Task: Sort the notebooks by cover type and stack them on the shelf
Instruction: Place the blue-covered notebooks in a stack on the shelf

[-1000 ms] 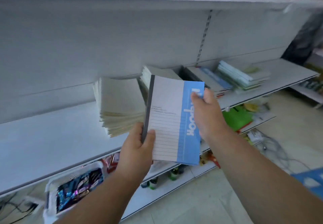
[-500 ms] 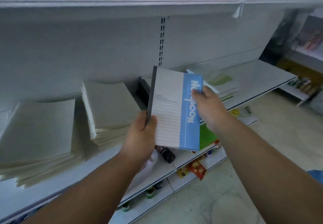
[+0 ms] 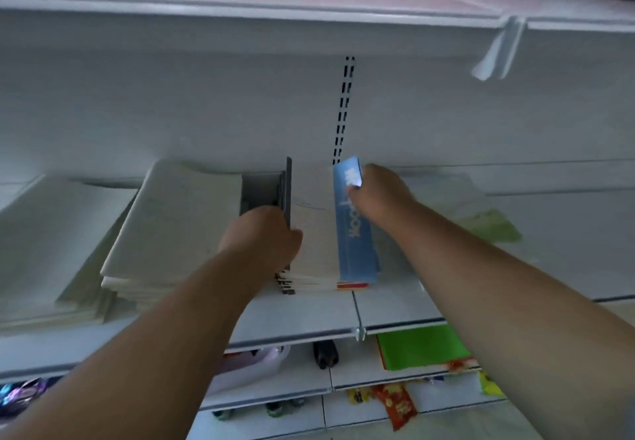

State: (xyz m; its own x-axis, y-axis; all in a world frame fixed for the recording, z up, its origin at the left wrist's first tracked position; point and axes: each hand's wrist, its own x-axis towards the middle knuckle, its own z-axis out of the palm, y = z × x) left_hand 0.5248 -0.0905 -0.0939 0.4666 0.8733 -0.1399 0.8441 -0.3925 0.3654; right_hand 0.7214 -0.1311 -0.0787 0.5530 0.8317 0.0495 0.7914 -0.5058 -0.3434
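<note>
From your head camera, both your hands are on the blue-and-white notebook point(image 3: 321, 230), which lies on top of a pile of notebooks point(image 3: 319, 283) on the white shelf point(image 3: 299, 319), near the centre of the view. Your left hand point(image 3: 263, 237) grips its dark spine edge at the notebook's 9 o'clock side, fingers curled over that edge. Your right hand point(image 3: 379, 195) pinches the blue strip at the notebook's 2 o'clock corner, thumb and fingers clamped on the cover. At 9 o'clock from the notebook, just beside it, sits a stack of plain pale notebooks point(image 3: 171, 230), and another pale stack point(image 3: 51, 244) lies further out the same way. At 3 o'clock, behind your right forearm, a stack with a green-marked cover point(image 3: 481, 219) rests on the same shelf. At 5 o'clock, a lower shelf holds a green sheet point(image 3: 422, 347).
</note>
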